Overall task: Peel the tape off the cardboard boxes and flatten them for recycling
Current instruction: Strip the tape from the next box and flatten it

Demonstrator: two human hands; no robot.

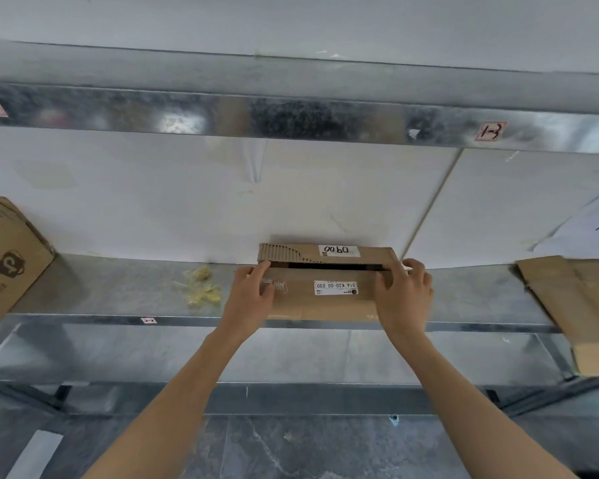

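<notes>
1. A small cardboard box point(325, 307) lies on a metal shelf point(118, 288), at the middle, its far side against the white back panel point(153, 202).
2. Its two top flaps stand slightly apart, with a dark slit between them. The far flap's left part is torn down to the corrugation.
3. The left hand point(249, 295) grips the box's left end, fingers curled over the near flap's edge and thumb on the flap.
4. The right hand point(405, 295) grips the right end, fingers curled round the far corner and thumb pressed on the near flap.
5. A white printed label point(336, 288) sits on the near flap between the hands; a handwritten label point(339, 250) is on the far flap.
6. A crumpled wad of yellowish tape point(203, 288) lies on the shelf near the left hand.
7. A larger printed cardboard box point(7, 264) stands at the shelf's left end.
8. Flattened cardboard point(578, 299) lies at the right end, overhanging the front edge.
</notes>
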